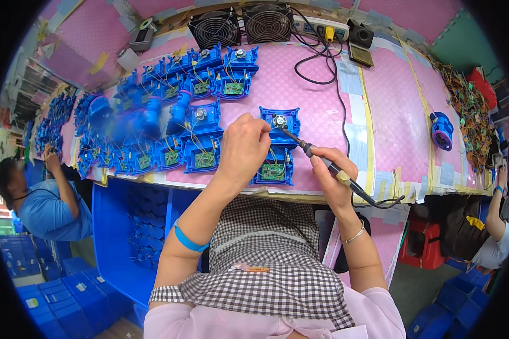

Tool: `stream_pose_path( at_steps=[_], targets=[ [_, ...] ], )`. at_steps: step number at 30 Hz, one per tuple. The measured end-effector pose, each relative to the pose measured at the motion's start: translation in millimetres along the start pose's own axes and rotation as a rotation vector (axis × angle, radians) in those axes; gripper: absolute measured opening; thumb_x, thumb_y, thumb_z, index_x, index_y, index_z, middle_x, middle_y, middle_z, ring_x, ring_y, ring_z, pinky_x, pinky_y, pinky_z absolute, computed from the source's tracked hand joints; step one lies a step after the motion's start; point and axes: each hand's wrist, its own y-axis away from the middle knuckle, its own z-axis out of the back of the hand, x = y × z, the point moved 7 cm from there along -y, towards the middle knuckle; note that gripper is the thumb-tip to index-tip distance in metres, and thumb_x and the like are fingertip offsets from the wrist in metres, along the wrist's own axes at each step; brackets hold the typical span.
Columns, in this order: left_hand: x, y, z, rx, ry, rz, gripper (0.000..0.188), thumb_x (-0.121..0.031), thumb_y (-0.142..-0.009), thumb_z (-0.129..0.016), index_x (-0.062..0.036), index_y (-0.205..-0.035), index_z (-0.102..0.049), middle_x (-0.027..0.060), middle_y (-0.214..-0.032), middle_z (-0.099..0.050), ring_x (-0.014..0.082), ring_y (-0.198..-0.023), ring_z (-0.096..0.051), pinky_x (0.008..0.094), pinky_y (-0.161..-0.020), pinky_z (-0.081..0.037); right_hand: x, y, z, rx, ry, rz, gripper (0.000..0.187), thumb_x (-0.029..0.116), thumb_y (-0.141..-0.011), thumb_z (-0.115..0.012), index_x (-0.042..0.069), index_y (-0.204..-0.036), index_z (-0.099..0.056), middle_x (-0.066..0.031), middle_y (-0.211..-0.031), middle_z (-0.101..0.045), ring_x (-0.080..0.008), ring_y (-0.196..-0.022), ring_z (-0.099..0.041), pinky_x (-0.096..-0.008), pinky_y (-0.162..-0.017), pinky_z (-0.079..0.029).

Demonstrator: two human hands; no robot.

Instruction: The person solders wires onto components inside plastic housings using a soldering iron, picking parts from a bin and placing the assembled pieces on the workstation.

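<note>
My right hand (334, 173) grips a soldering iron (338, 172). Its tip reaches the round silver speaker (279, 121) set in a blue plastic housing (289, 116). Over the left edge of that housing my left hand (244, 147) is closed in a pinch; what lies between its fingertips is too small to make out. Thin wires lead down from the speaker part to a second blue shell holding a green circuit board (272, 171), nearest the table's front edge.
Rows of similar blue housings (201, 157) with boards and wires fill the table's left. Two black fans (268, 24) and a power strip (321, 27) stand at the back. A soldering stand (360, 53), a lone blue part (441, 131) and heaped circuit boards (464, 101) are rightward. Co-workers sit both sides.
</note>
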Motion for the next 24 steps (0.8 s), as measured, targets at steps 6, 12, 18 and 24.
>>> stream_pose_path(
  at_steps=[6, 12, 18, 24],
  targets=[
    [-1, -2, -3, 0.004, 0.007, -0.020, 0.008, -0.003, -0.074, -0.063, 0.0000, -0.080, -0.067, 0.0155, -0.080, -0.060, 0.0332, -0.074, -0.062, 0.0427, -0.066, -0.050, -2, 2, 0, -0.033, -0.036, -0.052, 0.014, 0.000, -0.083, -0.064, -0.003, -0.097, -0.066, -0.0069, -0.081, -0.065, -0.0090, -0.065, -0.059, -0.0212, -0.058, -0.046],
    [-4, -3, -7, 0.013, 0.000, -0.047, 0.008, -0.002, -0.075, -0.062, 0.0005, -0.081, -0.066, 0.0161, -0.081, -0.060, 0.0344, -0.073, -0.061, 0.0436, -0.065, -0.050, 0, 3, -2, -0.002, -0.013, -0.035, 0.016, 0.000, -0.083, -0.065, -0.004, -0.098, -0.065, -0.0082, -0.083, -0.066, -0.0097, -0.065, -0.061, -0.0210, -0.059, -0.047],
    [-22, 3, 7, -0.027, -0.026, -0.110, 0.013, 0.001, -0.073, -0.065, 0.0001, -0.086, -0.067, 0.0133, -0.074, -0.061, 0.0282, -0.069, -0.062, 0.0379, -0.061, -0.048, -1, 1, 20, -0.095, -0.034, -0.025, 0.013, 0.001, -0.083, -0.064, -0.005, -0.095, -0.066, -0.0090, -0.081, -0.066, -0.0102, -0.063, -0.060, -0.0216, -0.056, -0.047],
    [-24, -4, -14, 0.032, 0.013, -0.147, 0.010, 0.001, -0.076, -0.059, -0.0001, -0.086, -0.058, 0.0166, -0.077, -0.061, 0.0348, -0.073, -0.061, 0.0444, -0.063, -0.047, -2, -14, 26, -0.010, -0.003, -0.059, 0.012, 0.001, -0.083, -0.064, -0.004, -0.094, -0.067, -0.0079, -0.081, -0.066, -0.0087, -0.061, -0.057, -0.0201, -0.054, -0.044]
  ],
)
